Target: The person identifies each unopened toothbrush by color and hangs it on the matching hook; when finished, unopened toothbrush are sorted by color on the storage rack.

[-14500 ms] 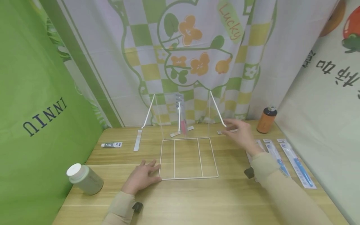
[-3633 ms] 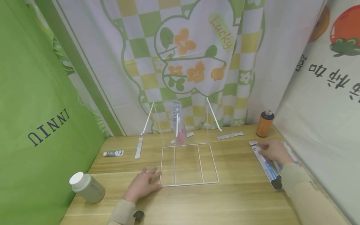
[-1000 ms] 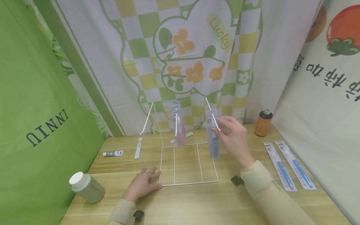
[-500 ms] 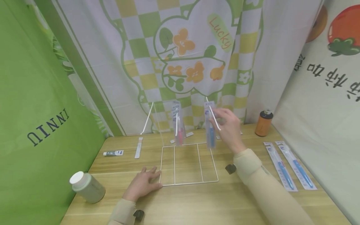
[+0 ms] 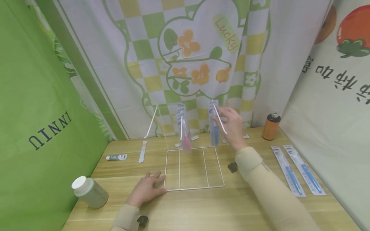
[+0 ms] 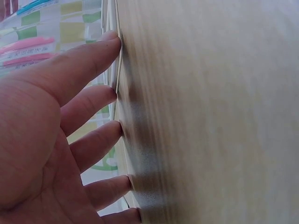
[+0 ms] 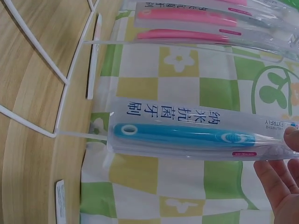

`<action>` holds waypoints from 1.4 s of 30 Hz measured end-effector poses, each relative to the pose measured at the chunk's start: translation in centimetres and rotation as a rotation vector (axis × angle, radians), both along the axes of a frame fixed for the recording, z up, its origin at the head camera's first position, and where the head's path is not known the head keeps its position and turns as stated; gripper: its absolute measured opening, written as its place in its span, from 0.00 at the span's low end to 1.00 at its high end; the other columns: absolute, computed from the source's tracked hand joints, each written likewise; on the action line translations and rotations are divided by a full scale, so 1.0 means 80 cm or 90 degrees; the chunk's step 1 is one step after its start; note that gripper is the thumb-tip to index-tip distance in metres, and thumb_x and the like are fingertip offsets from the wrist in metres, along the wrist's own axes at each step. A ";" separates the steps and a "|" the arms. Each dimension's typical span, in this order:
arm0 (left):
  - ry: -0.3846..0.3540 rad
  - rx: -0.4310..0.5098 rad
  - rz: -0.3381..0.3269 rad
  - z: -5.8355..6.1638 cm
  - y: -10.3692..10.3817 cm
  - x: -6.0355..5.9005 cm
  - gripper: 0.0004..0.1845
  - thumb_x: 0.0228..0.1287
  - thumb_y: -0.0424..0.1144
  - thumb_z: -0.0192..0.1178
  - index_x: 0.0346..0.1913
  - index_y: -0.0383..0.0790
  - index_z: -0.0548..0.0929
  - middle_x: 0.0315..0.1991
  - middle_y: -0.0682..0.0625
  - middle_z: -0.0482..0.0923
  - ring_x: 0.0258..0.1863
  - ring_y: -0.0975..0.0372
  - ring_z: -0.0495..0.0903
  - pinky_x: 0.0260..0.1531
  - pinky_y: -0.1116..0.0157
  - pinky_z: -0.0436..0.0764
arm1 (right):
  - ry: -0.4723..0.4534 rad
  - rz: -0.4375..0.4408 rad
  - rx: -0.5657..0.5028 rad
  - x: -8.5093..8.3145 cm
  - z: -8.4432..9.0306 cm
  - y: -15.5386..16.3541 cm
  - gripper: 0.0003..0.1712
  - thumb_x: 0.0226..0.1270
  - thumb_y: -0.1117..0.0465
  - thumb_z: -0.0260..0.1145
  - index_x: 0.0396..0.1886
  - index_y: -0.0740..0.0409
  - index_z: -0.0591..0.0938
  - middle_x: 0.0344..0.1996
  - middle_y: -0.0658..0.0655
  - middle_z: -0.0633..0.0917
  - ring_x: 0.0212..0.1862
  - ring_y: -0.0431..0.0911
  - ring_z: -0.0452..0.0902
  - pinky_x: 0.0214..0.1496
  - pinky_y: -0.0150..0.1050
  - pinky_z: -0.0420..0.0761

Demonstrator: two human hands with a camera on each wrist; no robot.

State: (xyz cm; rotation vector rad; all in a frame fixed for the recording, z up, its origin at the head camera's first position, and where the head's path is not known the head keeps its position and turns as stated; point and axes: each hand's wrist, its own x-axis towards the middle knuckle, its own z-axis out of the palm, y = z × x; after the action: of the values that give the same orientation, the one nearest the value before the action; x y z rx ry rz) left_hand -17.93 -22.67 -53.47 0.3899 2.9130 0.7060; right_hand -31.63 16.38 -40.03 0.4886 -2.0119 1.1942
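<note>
A white wire display rack point(image 5: 195, 188) stands on the wooden table, with three prongs slanting toward me. My left hand point(image 5: 145, 190) rests at its front left corner, fingers spread; in the left wrist view, the thumb and index fingertip touch the white wire. With my right hand point(image 5: 232, 126) I pinch the upper part of a packaged blue toothbrush point(image 5: 214, 136), which hangs upright at the right prong, near its back end. Its blue handle point(image 7: 182, 134) and clear pack show in the right wrist view. Packaged pink toothbrushes point(image 5: 186, 141) hang on the middle prong; the left prong is bare.
Two packaged blue toothbrushes point(image 5: 304, 173) lie at the table's right. An orange bottle point(image 5: 271, 127) with a dark top stands behind them. At left are a small tube point(image 5: 116, 157) and a grey-green jar point(image 5: 91, 193). Narrow white strips point(image 5: 142, 152) lie around the rack; a patterned curtain point(image 5: 199, 48) hangs behind.
My right hand has picked up one of three blue toothbrushes from the table's right and brought it to the right prong. Lately it slid back and up along the prong. My left hand stayed put.
</note>
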 end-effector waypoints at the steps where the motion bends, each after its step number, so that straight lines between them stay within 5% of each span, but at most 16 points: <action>1: 0.001 0.000 0.000 0.000 0.000 0.000 0.35 0.66 0.57 0.74 0.72 0.47 0.83 0.79 0.40 0.70 0.78 0.24 0.54 0.72 0.22 0.55 | -0.005 -0.001 0.001 -0.001 0.000 0.000 0.24 0.66 0.69 0.79 0.61 0.61 0.88 0.57 0.64 0.87 0.54 0.57 0.87 0.47 0.47 0.93; 11: 0.008 -0.003 -0.002 0.002 0.001 0.000 0.34 0.66 0.57 0.74 0.71 0.46 0.83 0.78 0.39 0.70 0.77 0.23 0.55 0.70 0.22 0.57 | -0.024 0.010 -0.012 -0.005 0.001 -0.001 0.23 0.67 0.69 0.78 0.61 0.62 0.87 0.57 0.62 0.87 0.54 0.54 0.88 0.49 0.39 0.91; 29: 0.008 -0.001 -0.002 0.000 0.000 -0.001 0.35 0.66 0.57 0.74 0.72 0.46 0.83 0.78 0.40 0.70 0.78 0.23 0.55 0.71 0.22 0.55 | 0.016 0.027 -0.036 -0.004 -0.006 -0.003 0.22 0.67 0.72 0.76 0.60 0.60 0.88 0.59 0.63 0.87 0.55 0.56 0.88 0.49 0.46 0.92; 42: -0.002 -0.001 0.001 0.000 0.000 0.001 0.35 0.66 0.58 0.74 0.72 0.47 0.83 0.79 0.41 0.70 0.78 0.23 0.54 0.71 0.22 0.55 | 0.032 -0.016 -0.030 0.009 -0.022 0.014 0.26 0.62 0.75 0.79 0.60 0.57 0.90 0.58 0.61 0.89 0.56 0.57 0.88 0.49 0.38 0.90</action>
State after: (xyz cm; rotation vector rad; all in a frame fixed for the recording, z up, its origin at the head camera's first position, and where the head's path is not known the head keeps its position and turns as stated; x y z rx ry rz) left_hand -17.88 -22.66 -53.44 0.3854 2.9118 0.7048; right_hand -30.94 17.47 -41.79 0.4637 -1.9382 1.1992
